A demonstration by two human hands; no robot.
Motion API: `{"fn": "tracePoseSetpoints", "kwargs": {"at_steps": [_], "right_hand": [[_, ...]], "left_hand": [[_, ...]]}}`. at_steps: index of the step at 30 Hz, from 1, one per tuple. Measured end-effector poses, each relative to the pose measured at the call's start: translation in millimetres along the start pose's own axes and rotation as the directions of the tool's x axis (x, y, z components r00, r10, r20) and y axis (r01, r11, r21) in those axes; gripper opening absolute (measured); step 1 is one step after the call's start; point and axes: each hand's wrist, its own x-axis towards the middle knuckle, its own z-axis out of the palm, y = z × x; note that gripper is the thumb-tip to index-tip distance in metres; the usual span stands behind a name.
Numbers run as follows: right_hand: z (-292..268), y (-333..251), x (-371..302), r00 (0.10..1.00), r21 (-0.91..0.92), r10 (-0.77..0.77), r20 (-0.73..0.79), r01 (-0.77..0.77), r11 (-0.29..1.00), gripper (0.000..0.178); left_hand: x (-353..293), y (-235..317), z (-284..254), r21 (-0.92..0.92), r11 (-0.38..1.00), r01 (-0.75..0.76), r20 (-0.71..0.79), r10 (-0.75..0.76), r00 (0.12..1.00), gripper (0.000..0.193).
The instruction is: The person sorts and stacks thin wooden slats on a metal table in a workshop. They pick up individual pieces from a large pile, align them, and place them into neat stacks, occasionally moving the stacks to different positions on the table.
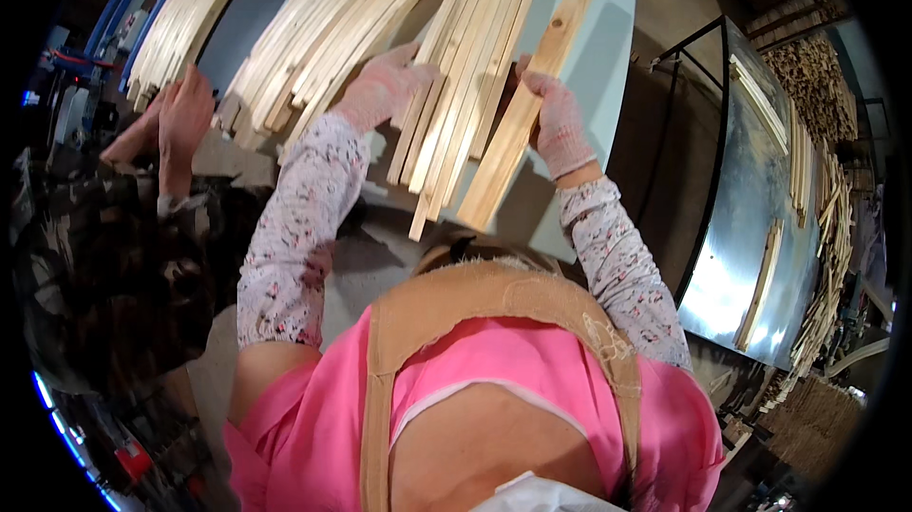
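My right hand (559,123), in a pale pink knit glove, grips a flat wooden board (508,146) with a dark knot, thumb on top and other fingers partly hidden by the wood. The board lies slanted, apart from the rest along much of its length. My left hand (380,89), gloved alike, touches the left side of a bundle of narrow wooden strips (461,94); its fingers look apart. The strips' near ends are uneven, one jutting towards me. Left of that hand, a wider row of strips (318,47) spreads over the pale tabletop (608,47).
At the left, a co-worker's bare hands (180,118) are by another pile of strips (185,23). A metal-topped table (727,265) with a dark frame stands to the right, carrying several loose strips (760,284). Stacked wood (807,75) lies beyond it.
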Motion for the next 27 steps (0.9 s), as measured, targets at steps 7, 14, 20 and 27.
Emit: {"fn": "tracePoseSetpoints", "kwargs": {"at_steps": [7, 14, 20, 27], "right_hand": [[19.9, -15.5, -12.9, 1.000, -0.100, 0.028, 0.011, -0.027, 0.995, 0.045], [44.0, -3.6, -5.2, 0.980, 0.000, 0.134, 0.149, -0.136, 0.991, 0.051], [52.0, 1.6, -8.6, 0.985, 0.101, 0.123, 0.119, -0.135, 0.986, 0.050], [74.9, 10.8, 11.4, 0.999, 0.056, 0.007, 0.051, -0.010, 0.998, 0.052]], "left_hand": [[-35.8, 21.0, -14.3, 0.279, 0.958, 0.067, -0.067, -0.050, 0.996, 0.067], [-128.6, -0.2, -22.9, 0.522, 0.804, -0.285, -0.558, 0.575, 0.599, 0.043], [-185.3, -70.7, -10.1, 0.623, 0.748, -0.229, -0.631, 0.653, 0.419, 0.038], [-193.1, -104.6, 76.1, 0.111, 0.945, -0.309, -0.791, 0.272, 0.548, 0.077]]}}
